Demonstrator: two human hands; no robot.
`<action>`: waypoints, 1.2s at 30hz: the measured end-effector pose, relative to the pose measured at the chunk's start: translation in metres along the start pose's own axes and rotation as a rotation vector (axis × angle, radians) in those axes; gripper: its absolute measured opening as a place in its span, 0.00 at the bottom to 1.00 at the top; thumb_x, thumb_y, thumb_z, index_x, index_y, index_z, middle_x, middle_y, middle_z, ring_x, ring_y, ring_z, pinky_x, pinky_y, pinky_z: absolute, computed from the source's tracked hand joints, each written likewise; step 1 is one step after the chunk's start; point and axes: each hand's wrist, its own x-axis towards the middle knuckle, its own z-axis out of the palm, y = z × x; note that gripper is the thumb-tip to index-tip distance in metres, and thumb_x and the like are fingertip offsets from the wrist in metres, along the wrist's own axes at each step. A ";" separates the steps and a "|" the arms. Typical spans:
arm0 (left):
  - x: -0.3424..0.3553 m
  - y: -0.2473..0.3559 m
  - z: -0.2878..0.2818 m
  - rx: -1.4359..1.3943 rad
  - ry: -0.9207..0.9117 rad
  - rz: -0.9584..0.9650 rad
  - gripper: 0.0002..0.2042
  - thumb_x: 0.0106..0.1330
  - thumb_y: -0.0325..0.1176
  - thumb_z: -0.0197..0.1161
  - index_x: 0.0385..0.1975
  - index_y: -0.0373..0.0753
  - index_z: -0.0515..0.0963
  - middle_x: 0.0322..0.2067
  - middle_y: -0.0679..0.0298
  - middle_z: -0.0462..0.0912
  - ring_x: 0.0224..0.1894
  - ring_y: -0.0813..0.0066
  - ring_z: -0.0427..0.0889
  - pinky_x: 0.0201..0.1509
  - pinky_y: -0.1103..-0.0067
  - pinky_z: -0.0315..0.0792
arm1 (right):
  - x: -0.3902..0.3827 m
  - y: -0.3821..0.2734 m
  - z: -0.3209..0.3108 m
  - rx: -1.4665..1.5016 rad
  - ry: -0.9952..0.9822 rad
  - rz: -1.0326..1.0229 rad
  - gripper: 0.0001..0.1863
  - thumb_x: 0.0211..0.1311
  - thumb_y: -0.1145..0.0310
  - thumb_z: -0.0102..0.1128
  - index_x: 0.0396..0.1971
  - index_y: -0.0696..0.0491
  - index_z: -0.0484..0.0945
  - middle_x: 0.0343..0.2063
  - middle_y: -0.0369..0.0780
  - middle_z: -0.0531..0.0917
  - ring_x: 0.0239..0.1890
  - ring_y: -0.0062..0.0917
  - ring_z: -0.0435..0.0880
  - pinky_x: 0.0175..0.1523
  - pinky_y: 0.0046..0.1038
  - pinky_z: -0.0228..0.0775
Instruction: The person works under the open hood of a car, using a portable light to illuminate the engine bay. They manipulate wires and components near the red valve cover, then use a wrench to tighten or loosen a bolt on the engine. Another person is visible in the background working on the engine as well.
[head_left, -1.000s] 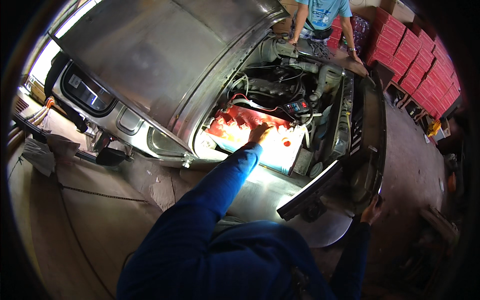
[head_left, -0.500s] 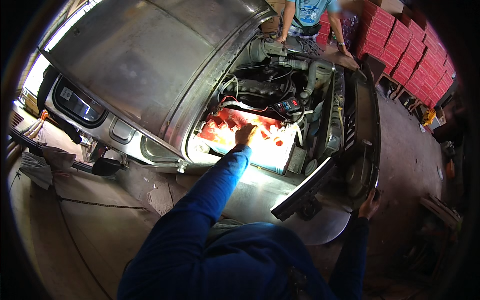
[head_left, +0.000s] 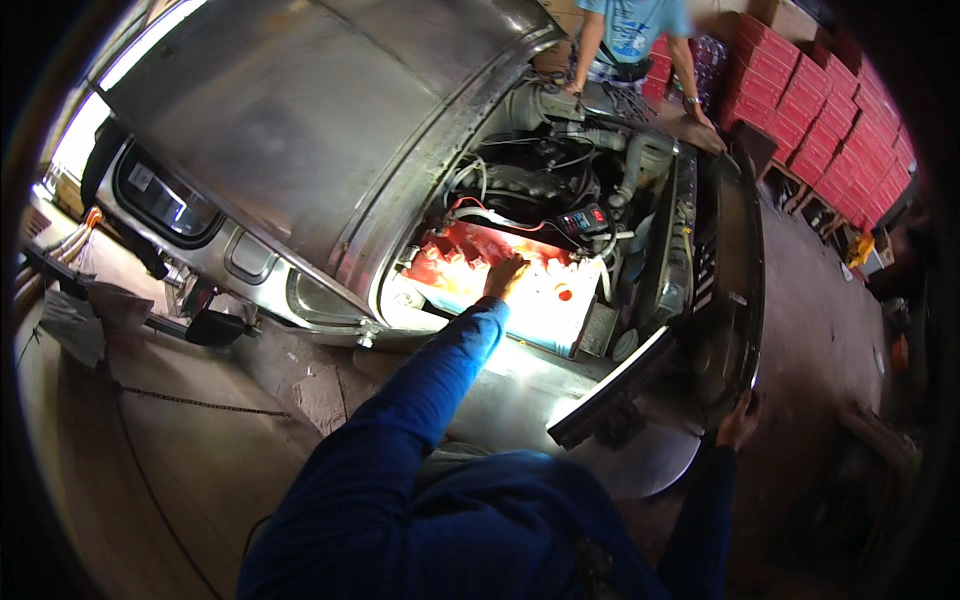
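My left hand (head_left: 503, 277) is over the top of a large car battery (head_left: 545, 318) with a red lid, in the vehicle's engine bay. Its fingers are drawn together at the lid; what they pinch, if anything, is lost in glare. Near them a round opening (head_left: 565, 295) shows in the lid. Behind the battery lies a small black device (head_left: 583, 220) with a lit red display, and a red cable (head_left: 505, 222) runs beside it. At the vehicle's front corner, my right hand (head_left: 738, 425) has curled fingers by the body edge, next to a small dark shape I cannot make out.
A bright light bar (head_left: 610, 388) lies on the metal fender (head_left: 535, 385) close to me. The raised bonnet (head_left: 270, 120) covers the left. Across the engine bay, a person in a light blue shirt (head_left: 632, 35) leans on the bodywork. Red boxes (head_left: 815, 120) are stacked behind.
My left hand has turned at the wrist, its fingers now reaching further forward over the lid. The right hand stays at the front corner. The whole view has shifted slightly.
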 end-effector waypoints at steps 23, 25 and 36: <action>0.029 0.022 -0.024 0.246 -0.075 -0.086 0.21 0.65 0.40 0.62 0.59 0.49 0.75 0.50 0.61 0.80 0.50 0.58 0.83 0.47 0.62 0.79 | -0.001 0.012 0.001 -0.139 -0.022 -0.057 0.28 0.77 0.52 0.51 0.52 0.66 0.78 0.51 0.54 0.82 0.55 0.45 0.80 0.62 0.40 0.68; 0.041 0.027 -0.029 0.070 -0.060 0.013 0.24 0.60 0.40 0.68 0.58 0.49 0.76 0.50 0.61 0.80 0.51 0.56 0.83 0.50 0.60 0.79 | -0.001 0.008 0.001 0.039 -0.043 0.083 0.28 0.77 0.53 0.53 0.55 0.67 0.77 0.54 0.54 0.82 0.59 0.44 0.79 0.66 0.38 0.67; 0.040 0.024 -0.019 -0.650 -0.090 -0.302 0.25 0.52 0.38 0.82 0.42 0.39 0.71 0.38 0.58 0.84 0.38 0.67 0.83 0.44 0.71 0.77 | -0.004 -0.015 -0.001 0.052 0.023 0.092 0.26 0.74 0.50 0.56 0.48 0.63 0.81 0.44 0.52 0.84 0.48 0.46 0.82 0.56 0.41 0.71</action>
